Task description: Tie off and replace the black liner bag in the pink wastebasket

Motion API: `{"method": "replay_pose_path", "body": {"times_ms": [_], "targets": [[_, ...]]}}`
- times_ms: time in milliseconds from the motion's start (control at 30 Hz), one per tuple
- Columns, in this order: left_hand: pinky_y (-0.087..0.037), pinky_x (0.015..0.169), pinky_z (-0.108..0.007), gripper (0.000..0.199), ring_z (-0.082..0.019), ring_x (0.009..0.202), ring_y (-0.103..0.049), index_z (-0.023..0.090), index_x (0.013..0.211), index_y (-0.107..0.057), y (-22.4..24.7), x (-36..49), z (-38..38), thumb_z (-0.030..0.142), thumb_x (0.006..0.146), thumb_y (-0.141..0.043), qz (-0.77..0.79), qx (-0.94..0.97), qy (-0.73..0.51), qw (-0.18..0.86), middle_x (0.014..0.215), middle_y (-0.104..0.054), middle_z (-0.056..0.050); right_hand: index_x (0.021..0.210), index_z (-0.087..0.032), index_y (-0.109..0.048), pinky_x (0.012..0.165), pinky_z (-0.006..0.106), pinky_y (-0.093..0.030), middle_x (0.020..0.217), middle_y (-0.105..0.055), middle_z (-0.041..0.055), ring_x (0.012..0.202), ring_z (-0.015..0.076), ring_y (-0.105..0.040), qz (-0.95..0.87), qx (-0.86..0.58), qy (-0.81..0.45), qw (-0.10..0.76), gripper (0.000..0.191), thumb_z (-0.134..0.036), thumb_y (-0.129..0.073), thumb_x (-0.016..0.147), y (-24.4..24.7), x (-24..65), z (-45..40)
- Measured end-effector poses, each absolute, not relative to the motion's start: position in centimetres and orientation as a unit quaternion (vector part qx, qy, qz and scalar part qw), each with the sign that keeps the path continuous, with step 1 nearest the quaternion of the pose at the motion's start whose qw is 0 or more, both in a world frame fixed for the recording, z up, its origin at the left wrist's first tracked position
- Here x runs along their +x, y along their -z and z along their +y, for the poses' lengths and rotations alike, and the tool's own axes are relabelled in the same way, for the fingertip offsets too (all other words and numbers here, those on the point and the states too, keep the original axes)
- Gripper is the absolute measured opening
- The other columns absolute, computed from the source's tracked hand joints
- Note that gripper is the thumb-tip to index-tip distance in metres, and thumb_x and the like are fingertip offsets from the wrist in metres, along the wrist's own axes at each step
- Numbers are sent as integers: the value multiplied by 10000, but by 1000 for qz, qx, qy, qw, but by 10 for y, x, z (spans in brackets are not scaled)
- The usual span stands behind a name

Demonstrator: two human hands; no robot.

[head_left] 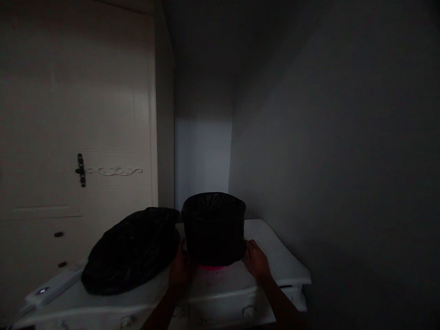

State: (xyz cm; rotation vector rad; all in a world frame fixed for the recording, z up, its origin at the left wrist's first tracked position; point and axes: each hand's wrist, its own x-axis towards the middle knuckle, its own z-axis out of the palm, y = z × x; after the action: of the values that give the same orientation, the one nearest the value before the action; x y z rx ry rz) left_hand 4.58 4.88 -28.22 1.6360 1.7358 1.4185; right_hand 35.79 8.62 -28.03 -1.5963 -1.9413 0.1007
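Observation:
A round bin (215, 233) covered in a black plastic liner stands upright on a white dresser (271, 261), with a strip of pink showing at its base. On its left side is my left hand (179, 268), dark and partly in shadow, touching the liner. My right hand (255, 260) presses against the lower right side, its fingers bent around the edge of the liner. A large, bulging black plastic bag (132, 250) lies on the dresser to the left of the bin, close beside my left hand.
A pale wardrobe (117, 114) with a dark handle (80, 170) rises at the left. A grey wall (326, 151) runs along the right side. Near the dresser's left end lies a whitish long object (57, 286). The room is dim.

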Motion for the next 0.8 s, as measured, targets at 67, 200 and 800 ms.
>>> {"method": "replay_pose_path", "body": {"times_ms": [67,200,800], "targets": [[-517,671,-307,763,-238,793,-740,132,1567,-304,280,47,47,443,890,-465,619,575,-504,179,908,-749,-70,1356,-211,-587,910,249,-496,1223,-655,98,1045,181,-669,-731,-609,-40,305,441,-179,-327,1001,280,358,86],[-522,674,-328,753,-249,774,-742,135,1595,-263,280,48,47,475,942,-417,619,577,-501,181,868,-752,-65,1355,-202,-588,929,250,-488,1241,-652,103,1063,180,-662,-732,-609,-39,304,440,-176,-324,1005,280,357,85],[-541,958,-387,599,-306,1176,-702,131,1470,-478,292,43,57,435,961,-389,610,582,-509,175,1333,-697,-196,1329,-198,-607,913,239,-486,1241,-653,105,1055,174,-675,-736,-598,-34,315,434,-148,-329,1000,282,358,87]]}}
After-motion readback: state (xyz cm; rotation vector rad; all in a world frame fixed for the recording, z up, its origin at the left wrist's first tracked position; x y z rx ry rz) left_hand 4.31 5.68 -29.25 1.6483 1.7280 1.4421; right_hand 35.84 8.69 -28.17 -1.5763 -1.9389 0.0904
